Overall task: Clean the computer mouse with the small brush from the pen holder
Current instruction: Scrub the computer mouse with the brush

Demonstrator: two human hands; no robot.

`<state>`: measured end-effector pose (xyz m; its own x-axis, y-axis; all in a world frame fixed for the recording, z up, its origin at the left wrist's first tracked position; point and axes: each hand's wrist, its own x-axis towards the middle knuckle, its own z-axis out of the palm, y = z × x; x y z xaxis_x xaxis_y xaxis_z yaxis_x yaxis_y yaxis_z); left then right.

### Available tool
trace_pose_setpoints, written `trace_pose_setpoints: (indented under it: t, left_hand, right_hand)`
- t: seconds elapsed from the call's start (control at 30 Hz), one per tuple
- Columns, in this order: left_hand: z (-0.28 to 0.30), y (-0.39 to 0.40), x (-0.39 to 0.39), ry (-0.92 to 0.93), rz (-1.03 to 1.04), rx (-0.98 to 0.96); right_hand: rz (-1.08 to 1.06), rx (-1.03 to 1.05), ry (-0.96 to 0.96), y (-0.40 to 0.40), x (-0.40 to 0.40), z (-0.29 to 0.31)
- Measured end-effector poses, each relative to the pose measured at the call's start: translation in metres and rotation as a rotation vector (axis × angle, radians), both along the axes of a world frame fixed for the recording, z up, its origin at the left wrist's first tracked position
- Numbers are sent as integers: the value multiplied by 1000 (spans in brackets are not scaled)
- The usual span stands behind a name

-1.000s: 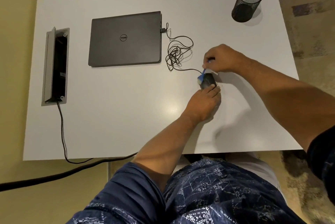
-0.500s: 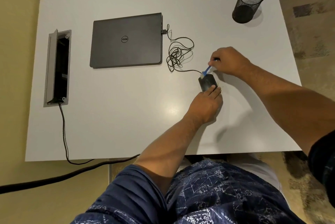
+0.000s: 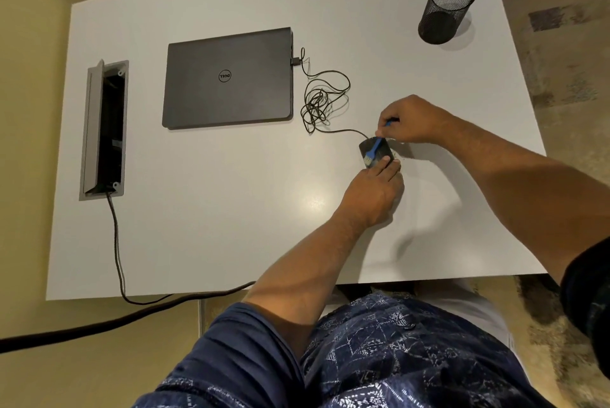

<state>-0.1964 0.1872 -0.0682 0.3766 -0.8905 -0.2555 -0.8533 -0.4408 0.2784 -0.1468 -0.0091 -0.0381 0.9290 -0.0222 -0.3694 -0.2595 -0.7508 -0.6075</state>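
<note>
A black wired computer mouse lies on the white table, right of centre. My left hand grips its near end and holds it in place. My right hand pinches the blue handle of a small brush just beyond the mouse. The brush slants across the top of the mouse, its pale bristles resting near the mouse's left side by my left fingertips. A black mesh pen holder stands at the far right corner and looks empty.
A closed grey laptop lies left of the mouse, with the tangled mouse cable plugged into its right side. A cable box is set into the table's left part, and a thick cable runs from it over the near edge.
The brush has swept from the far edge of the mouse back over its top toward my left hand. My right hand has shifted slightly with it; the mouse and my left hand stayed put.
</note>
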Motion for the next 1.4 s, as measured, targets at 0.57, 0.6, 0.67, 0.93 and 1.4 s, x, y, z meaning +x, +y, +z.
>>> trace_pose_setpoints:
  t: [0.57,0.6,0.67,0.93,1.4]
  left_hand:
    - [12,2,11,99,103,-225]
    - [16,4,16,107,192,-247]
    - [19,11,31,131,428,-269]
    - [24,12,86,436,600,-188]
    - [19,-10,91,340,299,112]
  right_hand:
    - [-619,-1,-214,14,-41,-10]
    - [-682,31,-236,17,-52,-9]
    - [-763,94,-249,25,-75,-9]
    - [-694,187,-227,53,-109,-17]
    - [-346,-115,-57,79,-121,-4]
